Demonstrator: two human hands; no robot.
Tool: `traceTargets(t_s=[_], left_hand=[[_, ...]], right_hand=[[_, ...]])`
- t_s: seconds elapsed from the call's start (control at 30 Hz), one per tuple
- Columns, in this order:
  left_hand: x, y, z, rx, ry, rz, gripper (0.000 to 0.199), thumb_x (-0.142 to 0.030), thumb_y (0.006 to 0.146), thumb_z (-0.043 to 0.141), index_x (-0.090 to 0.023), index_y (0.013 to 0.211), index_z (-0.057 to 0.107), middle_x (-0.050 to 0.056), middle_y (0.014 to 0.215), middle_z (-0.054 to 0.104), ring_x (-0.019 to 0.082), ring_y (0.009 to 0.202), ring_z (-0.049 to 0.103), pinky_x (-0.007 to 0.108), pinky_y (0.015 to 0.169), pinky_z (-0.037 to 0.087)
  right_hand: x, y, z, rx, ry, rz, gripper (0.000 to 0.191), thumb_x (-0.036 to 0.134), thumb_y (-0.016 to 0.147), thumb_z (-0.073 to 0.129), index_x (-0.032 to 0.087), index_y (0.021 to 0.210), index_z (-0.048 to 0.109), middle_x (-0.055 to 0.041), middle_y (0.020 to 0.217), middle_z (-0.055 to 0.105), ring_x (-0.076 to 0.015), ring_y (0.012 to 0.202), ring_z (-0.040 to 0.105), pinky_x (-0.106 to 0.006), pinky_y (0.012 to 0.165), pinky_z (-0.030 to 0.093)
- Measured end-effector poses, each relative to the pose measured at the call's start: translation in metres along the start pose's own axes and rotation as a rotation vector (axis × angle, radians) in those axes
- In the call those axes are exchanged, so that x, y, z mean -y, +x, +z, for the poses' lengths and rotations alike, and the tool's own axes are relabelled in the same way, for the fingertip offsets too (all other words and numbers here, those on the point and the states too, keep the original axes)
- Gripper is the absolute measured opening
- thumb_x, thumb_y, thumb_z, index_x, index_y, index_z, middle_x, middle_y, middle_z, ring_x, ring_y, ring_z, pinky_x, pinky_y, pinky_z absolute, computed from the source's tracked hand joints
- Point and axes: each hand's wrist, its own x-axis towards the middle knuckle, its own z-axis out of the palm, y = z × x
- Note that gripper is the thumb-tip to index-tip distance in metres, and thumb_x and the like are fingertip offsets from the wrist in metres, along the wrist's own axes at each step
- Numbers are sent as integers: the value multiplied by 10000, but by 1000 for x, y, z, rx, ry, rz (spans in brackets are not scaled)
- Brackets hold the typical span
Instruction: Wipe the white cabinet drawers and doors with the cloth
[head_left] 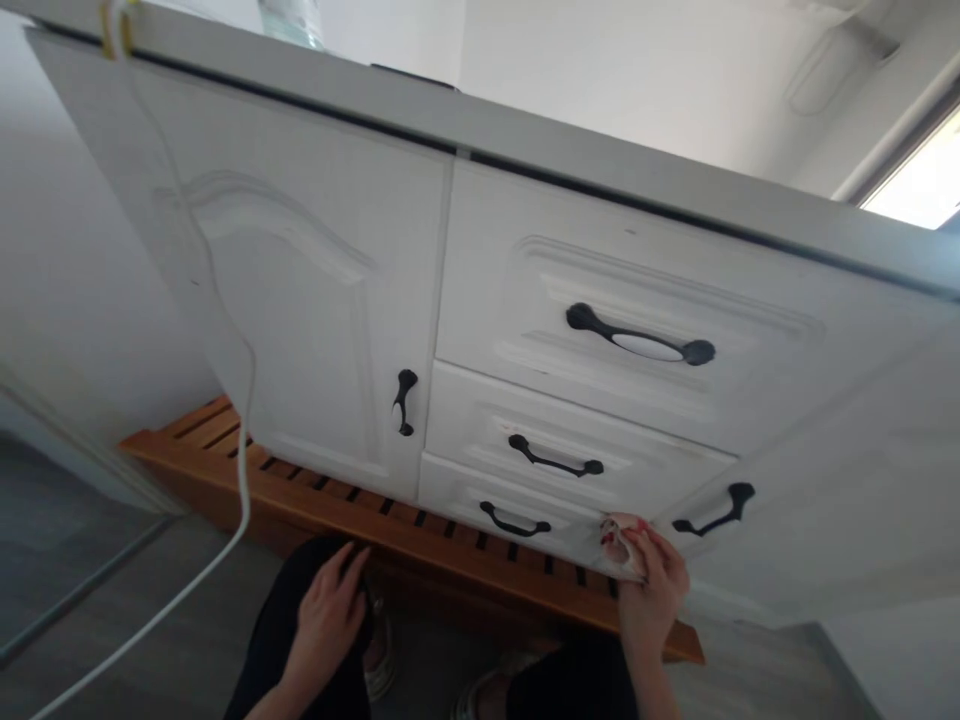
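The step in hand looks like wiping the white cabinet front, low down. The right hand (657,572) pinches a crumpled cloth (622,548) at the lower right corner of the bottom drawer (517,490), near the seam with the door beside it. The left hand (328,606) holds nothing; its fingers are loosely spread over the dark trouser leg (274,605), by the knee.

To do this well, I would fold the cloth into a flat pad, since a bunched wad meets the panel only at its ridges. Light, even strokes along the drawer's molded edges should reach the grooves, where dirt probably gathers. The door handle (716,520) sits just beside the right hand, so knuckles could knock it on a wide sweep; short strokes seem safer. The slatted wooden platform (450,562) juts out below, leaving little room for the wrist. The left hand could brace the drawer if it shifts under pressure.

The cloth is pale with red patches; whether these are a print or stains I cannot tell. It looks soft, thin and creased, partly covered by the fingers and slightly blurred.
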Motion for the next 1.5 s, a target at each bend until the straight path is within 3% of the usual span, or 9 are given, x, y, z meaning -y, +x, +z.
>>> traceTargets(t_s=[0.1, 0.2, 0.47, 0.63, 0.8, 1.07, 1.27, 1.37, 1.5], left_hand=[[39, -15, -2, 3, 205, -343, 515, -285, 991, 312, -50, 1396, 527, 227, 1464, 456, 346, 1335, 455, 468, 1100, 416], [34, -10, -7, 160, 308, -510, 536, -352, 1023, 282, -84, 1435, 494, 209, 1470, 480, 346, 1356, 436, 470, 997, 462], [25, 1, -7, 240, 411, -450, 570, -372, 993, 324, -108, 1485, 441, 204, 1507, 459, 356, 1386, 381, 493, 968, 418], [21, 2, -14, 247, 413, -446, 568, -368, 989, 317, -106, 1476, 445, 208, 1490, 469, 350, 1368, 394, 486, 945, 422], [17, 1, -22, 256, 388, -459, 571, -373, 998, 291, -114, 1490, 421, 204, 1507, 455, 345, 1377, 387, 471, 944, 422], [17, 4, -22, 238, 350, -476, 595, -400, 998, 243, -114, 1484, 431, 189, 1508, 458, 349, 1381, 378, 498, 967, 410], [17, 4, -18, 232, 341, -478, 599, -401, 993, 245, -105, 1476, 440, 200, 1499, 464, 357, 1376, 381, 496, 961, 408], [18, 5, -16, 210, 339, -478, 602, -403, 991, 238, -99, 1470, 441, 207, 1493, 465, 366, 1366, 387, 507, 956, 406], [16, 7, -17, 226, 327, -491, 588, -389, 983, 277, -95, 1463, 448, 212, 1489, 465, 368, 1365, 382, 506, 964, 402]], right_hand=[[50, -1, 37, 64, -6, -54, 250, 337, 967, 557, 197, 1010, 760, -135, 1111, 637, -289, 1033, 580, -486, 923, 408], [112, -5, 82, 63, 21, -63, 201, 301, 970, 579, 228, 983, 765, -102, 1071, 636, -262, 999, 555, -454, 896, 397], [233, -13, 159, 227, 59, -100, 201, 195, 957, 612, 330, 1029, 742, -44, 1080, 682, -259, 1024, 514, -475, 940, 314], [272, -17, 199, 347, 58, -273, 42, 295, 943, 675, 314, 935, 711, 30, 1102, 723, -217, 1050, 525, -412, 896, 306], [229, -21, 181, 335, 60, -414, 61, 272, 944, 679, 312, 982, 708, 41, 1143, 734, -189, 1091, 534, -379, 922, 309], [73, -8, 72, 220, -165, -541, 162, 241, 951, 648, 353, 1010, 748, 25, 1039, 752, -207, 1052, 554, -421, 1008, 294], [-36, -17, -11, 220, -334, -248, 246, 220, 925, 538, 285, 913, 775, -66, 1018, 731, -283, 1007, 575, -498, 930, 354], [-32, -26, -27, 150, -330, -129, 300, 177, 908, 490, 224, 991, 774, -122, 1050, 708, -286, 927, 605, -463, 820, 399], [55, -23, 7, 288, -36, -212, 352, 145, 951, 495, 251, 1192, 729, -116, 1209, 665, -281, 1074, 608, -464, 890, 424]])
